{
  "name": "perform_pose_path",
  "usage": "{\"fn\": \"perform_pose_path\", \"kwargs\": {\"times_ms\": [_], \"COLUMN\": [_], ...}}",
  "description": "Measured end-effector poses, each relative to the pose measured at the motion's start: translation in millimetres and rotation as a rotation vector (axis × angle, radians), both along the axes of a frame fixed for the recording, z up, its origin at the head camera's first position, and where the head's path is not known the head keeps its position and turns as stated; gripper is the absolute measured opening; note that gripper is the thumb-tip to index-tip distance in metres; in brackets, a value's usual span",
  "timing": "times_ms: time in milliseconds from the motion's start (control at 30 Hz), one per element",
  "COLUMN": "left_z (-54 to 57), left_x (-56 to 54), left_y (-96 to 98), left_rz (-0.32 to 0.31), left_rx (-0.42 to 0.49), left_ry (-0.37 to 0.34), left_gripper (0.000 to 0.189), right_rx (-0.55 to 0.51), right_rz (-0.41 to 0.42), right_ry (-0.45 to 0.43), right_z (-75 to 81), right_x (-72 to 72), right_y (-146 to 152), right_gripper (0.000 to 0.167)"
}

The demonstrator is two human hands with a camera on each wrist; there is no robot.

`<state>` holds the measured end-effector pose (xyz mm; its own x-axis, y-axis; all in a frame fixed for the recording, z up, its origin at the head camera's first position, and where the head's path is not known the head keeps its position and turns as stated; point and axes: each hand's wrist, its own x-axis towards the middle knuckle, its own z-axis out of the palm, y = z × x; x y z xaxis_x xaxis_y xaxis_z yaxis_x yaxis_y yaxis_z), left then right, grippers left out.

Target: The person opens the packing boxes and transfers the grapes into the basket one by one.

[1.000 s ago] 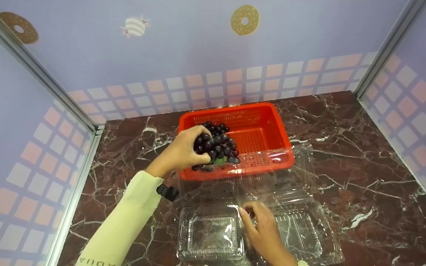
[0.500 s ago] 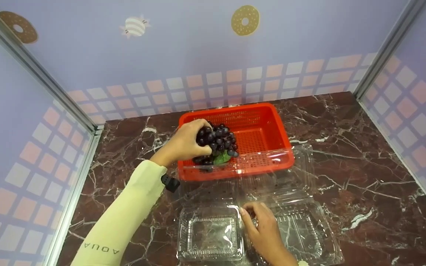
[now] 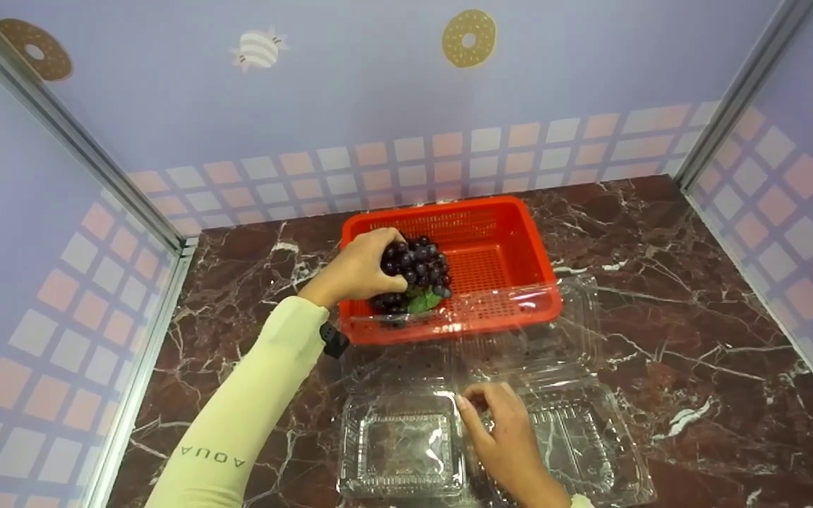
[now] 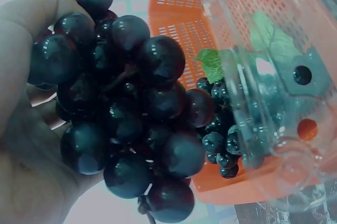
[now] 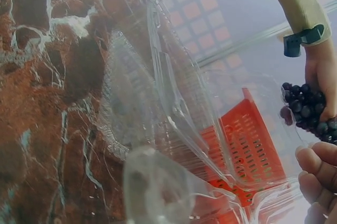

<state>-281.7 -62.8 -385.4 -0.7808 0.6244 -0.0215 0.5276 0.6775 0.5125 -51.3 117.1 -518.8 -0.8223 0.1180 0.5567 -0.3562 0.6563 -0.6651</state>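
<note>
My left hand (image 3: 360,268) grips a bunch of dark purple grapes (image 3: 420,267) from its left side, over the left part of a red basket. In the left wrist view the bunch (image 4: 126,108) fills the palm, its round berries close to the camera. Beneath it, more dark grapes (image 4: 226,145) with green leaves (image 4: 274,39) lie in the basket. My right hand (image 3: 509,441) pinches the inner rim of the left clear plastic clamshell box (image 3: 406,492) between thumb and fingers. That box stands with its lid raised.
The red perforated basket (image 3: 528,240) stands at the back, its right part showing bare floor. A second clear clamshell box (image 3: 600,451) stands open at the right; both lids overlap the basket's front edge. Patterned walls enclose the dark marble table (image 3: 696,317).
My left hand has shifted slightly back and to the right with the grapes, and more of a green leaf shows below them. The right hand keeps its place.
</note>
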Motion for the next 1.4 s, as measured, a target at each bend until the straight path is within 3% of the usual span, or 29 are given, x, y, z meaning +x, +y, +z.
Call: {"fn": "perform_pose_path", "kwargs": {"times_ms": [233, 700, 1033, 1133, 1400], "left_z": [-6.3, -22.3, -27.1, -25.5, -23.1], "left_x": [-5.6, -12.3, -11.8, -10.4, -4.8], "left_y": [3.0, 11.3, 12.6, 13.5, 13.7], "left_rz": [-0.006, -0.012, -0.047, -0.060, -0.066], "left_rx": [-0.069, -0.211, -0.241, -0.231, -0.261], "left_ry": [-0.002, -0.083, -0.130, -0.144, -0.098], "left_gripper": [0.052, 0.068, 0.041, 0.041, 0.042], "right_rx": [0.008, -0.005, -0.010, -0.009, -0.004], "right_rz": [0.014, -0.011, -0.029, -0.031, -0.033], "right_ry": [0.015, -0.018, -0.022, -0.021, 0.013], "right_z": [7.6, 15.1, 15.2, 16.0, 18.4], "right_x": [-1.2, -0.7, -0.2, -0.4, -2.0], "right_y": [5, 11, 12, 13, 16], "right_gripper": [0.012, 0.010, 0.011, 0.012, 0.015]}}
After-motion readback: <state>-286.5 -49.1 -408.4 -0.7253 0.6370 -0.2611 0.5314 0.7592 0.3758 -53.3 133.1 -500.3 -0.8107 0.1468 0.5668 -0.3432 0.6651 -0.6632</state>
